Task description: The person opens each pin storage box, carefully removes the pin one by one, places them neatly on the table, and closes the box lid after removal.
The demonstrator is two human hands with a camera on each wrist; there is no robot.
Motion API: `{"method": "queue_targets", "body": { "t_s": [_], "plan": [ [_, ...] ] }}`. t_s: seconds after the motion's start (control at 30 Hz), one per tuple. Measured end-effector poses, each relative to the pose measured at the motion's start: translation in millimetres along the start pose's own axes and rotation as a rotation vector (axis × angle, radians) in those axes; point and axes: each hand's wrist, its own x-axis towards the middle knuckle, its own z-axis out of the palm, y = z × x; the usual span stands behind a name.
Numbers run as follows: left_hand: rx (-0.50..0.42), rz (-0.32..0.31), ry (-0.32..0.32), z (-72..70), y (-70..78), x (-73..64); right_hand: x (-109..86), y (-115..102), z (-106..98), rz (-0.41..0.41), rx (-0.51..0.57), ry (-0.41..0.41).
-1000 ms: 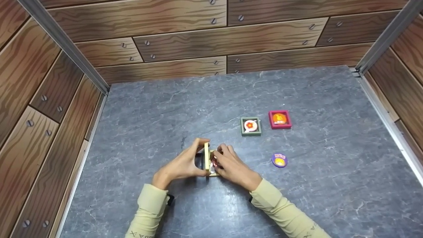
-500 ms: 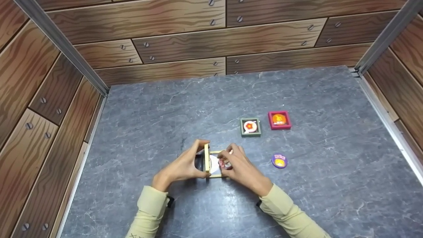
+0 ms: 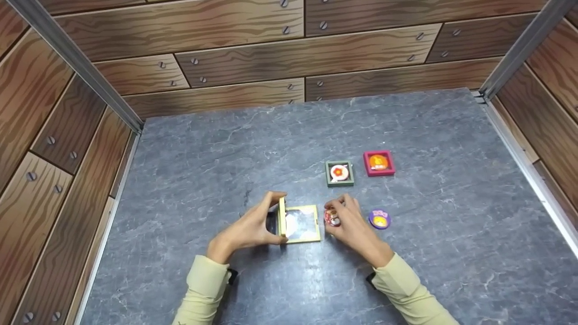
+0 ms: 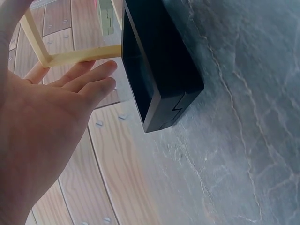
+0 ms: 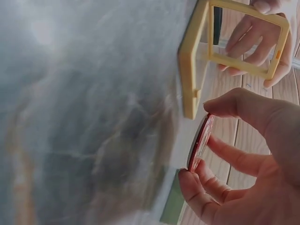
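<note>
Yellow frame point(image 3: 303, 224) stands open beside round red badge point(image 3: 332, 217).

Fingers point(image 5: 197, 194) pinching red-edged disc point(image 5: 202, 142), yellow case point(image 5: 188, 83) ajar beyond

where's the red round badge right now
In the head view, the red round badge is pinched in the right hand, between the open yellow case and the purple badge.

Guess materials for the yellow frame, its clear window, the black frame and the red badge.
Yellow frame: probably molded plastic, satin, evenly colored with crisp edges.
Window: likely clear plastic film, given the glare.
Black frame: probably smooth plastic, semi-matte, with a neat stepped seam at its side.
Red badge: glossy, highlights on its face; metal or plastic, can't tell.
</note>
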Motion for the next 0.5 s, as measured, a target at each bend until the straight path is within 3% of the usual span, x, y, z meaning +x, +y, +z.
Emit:
{"method": "queue_targets", "body": {
  "t_s": [0.2, 0.37, 0.5],
  "plan": [
    [0.007, -0.016, -0.008, 0.0, 3.7, 0.0, -5.4, 10.1, 1.5, -0.019, 0.018, 0.06],
    [0.011, -0.027, -0.013, 0.7, 5.3, -0.2, -6.8, 30.4, 14.2, -0.096, 0.018, 0.141],
    [0.015, -0.017, -0.014, 1.9, 4.8, 1.2, -8.5, 25.0, 7.7, -0.075, -0.015, 0.122]
  ]
}}
